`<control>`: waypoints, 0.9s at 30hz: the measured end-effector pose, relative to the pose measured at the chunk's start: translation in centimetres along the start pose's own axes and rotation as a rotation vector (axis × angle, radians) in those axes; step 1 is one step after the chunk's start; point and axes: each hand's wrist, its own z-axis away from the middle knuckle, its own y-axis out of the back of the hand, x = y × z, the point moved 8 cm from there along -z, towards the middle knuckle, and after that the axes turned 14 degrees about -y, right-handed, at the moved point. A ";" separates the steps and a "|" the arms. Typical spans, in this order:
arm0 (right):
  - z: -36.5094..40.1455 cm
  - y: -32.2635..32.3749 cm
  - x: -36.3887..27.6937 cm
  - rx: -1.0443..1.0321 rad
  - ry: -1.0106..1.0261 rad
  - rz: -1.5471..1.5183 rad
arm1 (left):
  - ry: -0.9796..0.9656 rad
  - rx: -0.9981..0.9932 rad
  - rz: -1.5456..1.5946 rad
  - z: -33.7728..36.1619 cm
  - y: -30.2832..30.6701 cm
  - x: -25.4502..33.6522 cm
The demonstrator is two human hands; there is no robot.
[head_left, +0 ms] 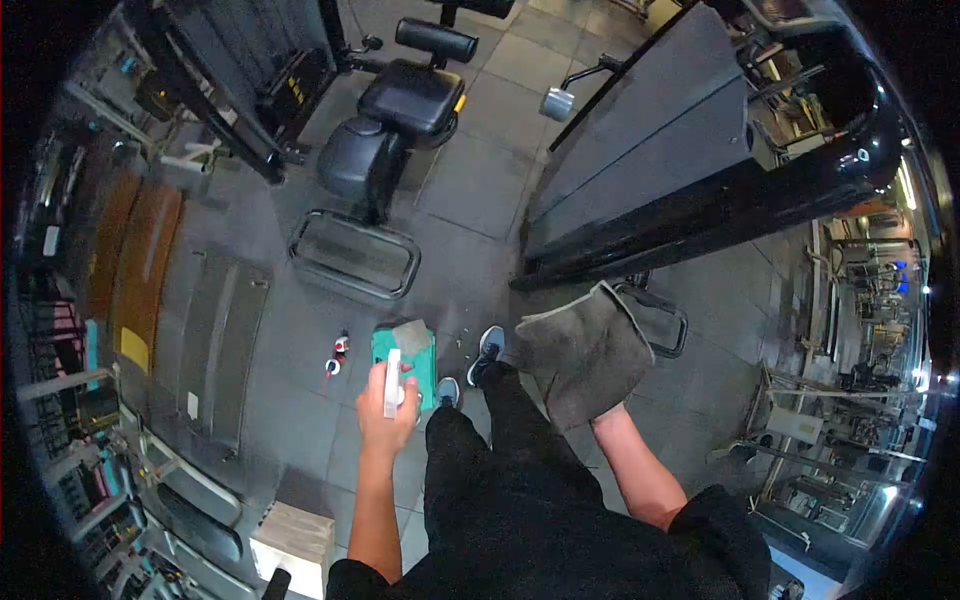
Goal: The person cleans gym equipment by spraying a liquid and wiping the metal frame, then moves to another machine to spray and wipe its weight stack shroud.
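My left hand (pixel 385 410) is closed around a white spray bottle (pixel 393 375), whose top points forward and away from me. Beneath it on the floor is a turquoise box or tray (pixel 424 375) with a pale greyish piece (pixel 409 337) at its far end. A dark grey cloth (pixel 590 355) hangs over my right hand (pixel 612 418), which holds it out in front of me. The cloth covers the fingers, and only the wrist and forearm show plainly.
A padded black exercise seat (pixel 412 98) with a footplate (pixel 355 255) stands ahead. A tall grey-panelled machine (pixel 650 130) rises at the right. Small red-and-white items (pixel 338 355) lie on the floor. A pale box (pixel 292 540) and metal racks (pixel 150 450) are at the left.
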 end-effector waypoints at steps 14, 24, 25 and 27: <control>2.0 -6.2 -14.1 0.192 0.017 0.076 | -0.395 -0.057 0.153 -16.7 -10.1 17.4; -1.9 -9.9 -19.4 0.032 0.269 -0.040 | -0.523 -0.279 0.271 -28.5 -17.5 24.0; -2.8 -10.1 -20.3 0.112 0.324 0.029 | -0.544 -0.320 0.269 -29.9 -18.3 24.2; -5.1 -10.0 -22.0 0.157 0.416 0.067 | -0.531 -0.392 0.215 -33.5 -20.0 24.2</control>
